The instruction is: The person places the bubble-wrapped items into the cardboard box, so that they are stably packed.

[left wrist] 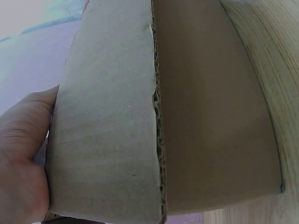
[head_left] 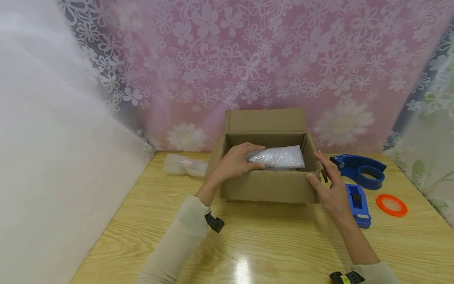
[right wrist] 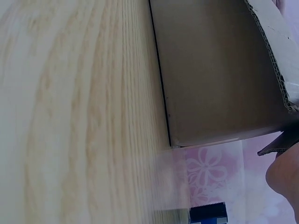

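Note:
An open cardboard box stands on the table, its back flap raised against the curtain. Inside lies a clear bubble-wrapped package, tilted slightly up to the right. Reaching over the left wall, my left hand holds the package's left end between thumb and fingers. My right hand grips the box's front right corner, thumb on the front edge and fingers along the right side. In the left wrist view the front flap hides the package. A piece of the right flap shows beside my right thumb in the right wrist view.
Another bubble-wrapped bundle lies left of the box. To the right are a blue tape dispenser, a smaller blue tool and an orange-red tape roll. A floral curtain hangs behind the table.

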Available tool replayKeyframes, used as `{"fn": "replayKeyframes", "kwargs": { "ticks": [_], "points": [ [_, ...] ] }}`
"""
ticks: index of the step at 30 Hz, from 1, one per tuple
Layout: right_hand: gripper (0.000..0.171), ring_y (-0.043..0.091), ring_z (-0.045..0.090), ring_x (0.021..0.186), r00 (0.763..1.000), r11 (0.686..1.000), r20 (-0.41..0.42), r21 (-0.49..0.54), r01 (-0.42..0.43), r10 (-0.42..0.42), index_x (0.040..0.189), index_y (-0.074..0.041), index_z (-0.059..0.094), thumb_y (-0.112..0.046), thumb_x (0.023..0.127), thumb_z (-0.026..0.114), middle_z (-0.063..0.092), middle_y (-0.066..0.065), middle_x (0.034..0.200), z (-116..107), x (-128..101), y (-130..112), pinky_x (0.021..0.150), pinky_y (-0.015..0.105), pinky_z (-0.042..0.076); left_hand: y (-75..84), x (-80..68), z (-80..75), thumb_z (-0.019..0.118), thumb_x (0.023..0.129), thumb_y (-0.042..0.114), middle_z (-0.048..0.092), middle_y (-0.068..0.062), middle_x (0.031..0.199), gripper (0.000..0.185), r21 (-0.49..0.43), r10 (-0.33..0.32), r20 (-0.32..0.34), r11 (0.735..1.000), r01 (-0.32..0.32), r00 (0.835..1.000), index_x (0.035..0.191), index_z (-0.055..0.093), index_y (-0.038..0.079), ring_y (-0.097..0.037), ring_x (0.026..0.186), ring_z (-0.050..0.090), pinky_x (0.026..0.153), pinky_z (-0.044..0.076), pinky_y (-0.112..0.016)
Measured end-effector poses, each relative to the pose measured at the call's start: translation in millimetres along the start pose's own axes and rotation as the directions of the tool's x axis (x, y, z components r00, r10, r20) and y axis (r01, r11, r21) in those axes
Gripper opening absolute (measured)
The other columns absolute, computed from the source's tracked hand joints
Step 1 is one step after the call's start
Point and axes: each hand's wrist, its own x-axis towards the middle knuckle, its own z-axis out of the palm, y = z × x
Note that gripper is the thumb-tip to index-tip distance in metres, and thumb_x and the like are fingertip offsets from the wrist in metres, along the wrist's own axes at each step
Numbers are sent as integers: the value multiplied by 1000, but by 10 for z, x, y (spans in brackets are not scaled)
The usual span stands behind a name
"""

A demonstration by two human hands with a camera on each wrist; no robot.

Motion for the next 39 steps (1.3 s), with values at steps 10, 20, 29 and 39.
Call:
{"fn": "replayKeyframes", "kwargs": {
  "ticks": [10,20,29,39],
  "points": [
    [65,4,27,151,1000,1000,-13,1,1,-1,160,-17,42,-3,101,66,32,-2,169,23,6,18,111,10,27,-1,-23,-25,81,92,37,62,-4,144,59,-7,12,-12,1000,-12,1000,145,63,19,-21,136,55,113,46,-39],
    [65,5,27,152,1000,1000,-21,17,-18,18,161,-18,42,-3,102,64,31,-6,169,16,-19,40,113,10,27,2,-16,2,82,90,37,62,-3,144,60,-33,5,-12,999,-6,1000,145,64,21,-21,136,55,113,46,-38],
    [65,5,28,151,1000,1000,-26,16,-17,18,161,-19,42,-3,102,64,32,-6,168,31,-28,42,110,9,28,21,-15,-2,84,89,34,62,-4,144,61,3,8,2,1000,-8,1000,144,64,18,-22,136,55,113,46,-38],
    [65,6,27,152,1000,999,-13,25,-21,22,161,-21,42,-5,103,64,32,-2,169,35,-34,15,111,8,28,0,-50,-5,82,90,33,63,-2,144,58,-41,17,-51,999,-19,999,144,64,18,-21,136,55,113,46,-39]
  ]
}}
